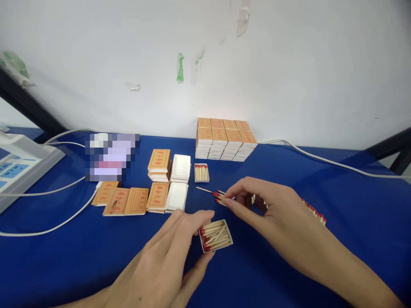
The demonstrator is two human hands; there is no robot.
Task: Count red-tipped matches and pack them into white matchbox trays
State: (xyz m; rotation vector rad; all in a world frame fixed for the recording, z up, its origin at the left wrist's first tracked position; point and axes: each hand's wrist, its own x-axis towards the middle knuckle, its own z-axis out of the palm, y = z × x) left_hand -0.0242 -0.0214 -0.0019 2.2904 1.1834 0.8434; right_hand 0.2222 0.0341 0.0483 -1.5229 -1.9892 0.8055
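My left hand [170, 248] grips a small white matchbox tray [231, 239] between thumb and fingers, tilted towards me. Red-tipped matches [215, 236] fill it, one lying askew across the others. To its upper right, my right hand [269, 209] is closed in a pinch at a small heap of loose matches [219, 198] on the blue table, and partly covers them. More loose matches [316, 212] show behind the right wrist. Another filled tray [201, 173] stands beyond the heap, its matches in a neat row.
Orange matchboxes [224, 137] are stacked by the wall. Matchbox covers [158, 196] and white trays [177, 197] lie at left centre. A power strip [28, 158], white cables [70, 220] and a blurred-out object [112, 156] are on the left.
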